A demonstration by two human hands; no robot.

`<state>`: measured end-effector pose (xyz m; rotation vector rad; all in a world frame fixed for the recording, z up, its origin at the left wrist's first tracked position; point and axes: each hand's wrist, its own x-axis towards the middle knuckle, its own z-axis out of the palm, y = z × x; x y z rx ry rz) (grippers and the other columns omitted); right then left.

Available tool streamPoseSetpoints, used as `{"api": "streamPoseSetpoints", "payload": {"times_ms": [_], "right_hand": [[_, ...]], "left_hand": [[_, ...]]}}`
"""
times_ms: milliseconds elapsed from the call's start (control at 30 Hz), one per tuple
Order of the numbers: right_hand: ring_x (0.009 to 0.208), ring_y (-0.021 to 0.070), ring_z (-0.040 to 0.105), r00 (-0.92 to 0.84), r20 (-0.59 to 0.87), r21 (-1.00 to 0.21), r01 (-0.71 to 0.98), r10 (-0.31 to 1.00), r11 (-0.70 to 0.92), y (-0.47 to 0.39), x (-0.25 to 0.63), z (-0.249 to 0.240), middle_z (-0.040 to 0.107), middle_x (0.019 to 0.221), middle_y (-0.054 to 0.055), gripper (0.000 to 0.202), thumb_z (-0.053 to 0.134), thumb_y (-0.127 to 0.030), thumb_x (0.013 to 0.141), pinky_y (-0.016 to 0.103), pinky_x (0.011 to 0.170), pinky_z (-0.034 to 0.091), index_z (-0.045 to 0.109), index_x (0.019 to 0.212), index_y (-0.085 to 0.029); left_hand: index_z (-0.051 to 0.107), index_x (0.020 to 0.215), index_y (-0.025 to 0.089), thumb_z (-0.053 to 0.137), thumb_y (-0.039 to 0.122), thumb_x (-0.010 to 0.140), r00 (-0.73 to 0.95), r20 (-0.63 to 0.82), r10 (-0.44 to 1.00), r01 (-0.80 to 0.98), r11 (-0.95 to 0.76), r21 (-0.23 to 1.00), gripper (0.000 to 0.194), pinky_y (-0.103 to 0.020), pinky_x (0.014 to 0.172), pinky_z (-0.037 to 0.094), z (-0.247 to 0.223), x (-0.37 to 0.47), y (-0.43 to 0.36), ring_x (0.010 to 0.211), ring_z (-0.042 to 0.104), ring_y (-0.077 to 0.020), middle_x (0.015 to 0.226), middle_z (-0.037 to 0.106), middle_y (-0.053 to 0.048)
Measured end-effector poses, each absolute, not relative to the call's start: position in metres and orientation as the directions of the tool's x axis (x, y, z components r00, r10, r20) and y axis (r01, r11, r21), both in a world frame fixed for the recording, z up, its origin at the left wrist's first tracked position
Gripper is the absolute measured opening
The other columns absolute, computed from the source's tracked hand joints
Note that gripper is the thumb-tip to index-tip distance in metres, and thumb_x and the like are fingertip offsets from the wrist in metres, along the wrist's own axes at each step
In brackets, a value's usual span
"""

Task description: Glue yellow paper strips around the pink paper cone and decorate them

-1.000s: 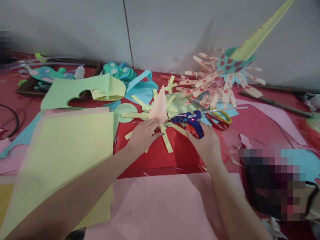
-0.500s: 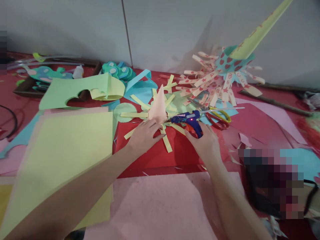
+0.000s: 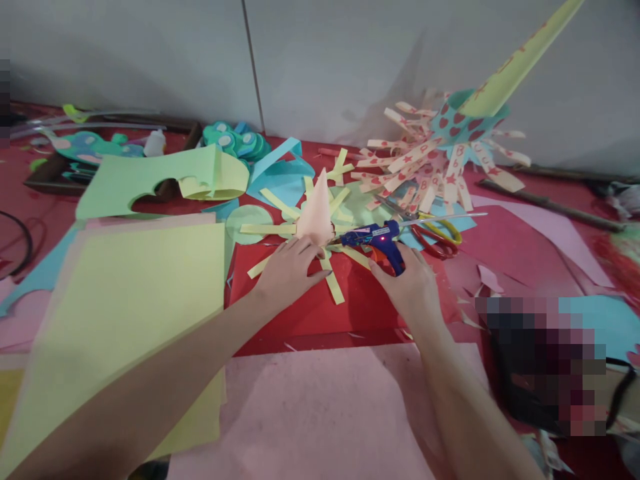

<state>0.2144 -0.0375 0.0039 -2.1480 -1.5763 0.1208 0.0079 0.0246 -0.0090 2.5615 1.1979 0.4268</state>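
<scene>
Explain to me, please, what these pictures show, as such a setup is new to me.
There is no machine here, just a person's two bare hands. Every picture comes from one camera worn on the head, looking forward and down. The right hand holds a blue glue gun, its tip close to the base of a pale pink paper cone. The left hand is at that base; whether it grips, I cannot tell. Yellow paper strips fan out around the cone. On the red table also lie yellow sheets and scissors.
</scene>
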Motion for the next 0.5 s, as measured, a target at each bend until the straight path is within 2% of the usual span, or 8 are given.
{"api": "streamPoseSetpoints", "payload": {"times_ms": [233,500], "right_hand": [[0.087,0.0277,0.059,0.336,0.198,-0.413,0.881,0.921,-0.232,-0.0374,0.2135,0.0054,0.063,0.096,0.012,0.043,0.052,-0.049,0.077,0.039,0.070,0.046,0.059,0.106,-0.019],[0.086,0.0276,0.060,0.330,0.229,-0.414,0.884,0.916,-0.215,-0.0379,0.2149,0.0029,0.063,0.097,0.011,0.044,0.052,-0.051,0.077,0.039,0.067,0.047,0.060,0.107,-0.020]], "left_hand": [[0.056,0.109,0.017,0.058,0.040,0.083,0.559,0.108,0.822,0.738,-0.552,0.388,0.035,-0.039,0.089,0.043,-0.0063,0.0088,0.0233,0.103,0.054,-0.0246,0.112,0.058,-0.007],[0.056,0.112,0.017,0.058,0.039,0.083,0.545,0.086,0.834,0.757,-0.533,0.377,0.037,-0.041,0.090,0.043,-0.0035,0.0097,0.0223,0.105,0.054,-0.0263,0.114,0.058,-0.008]]}}
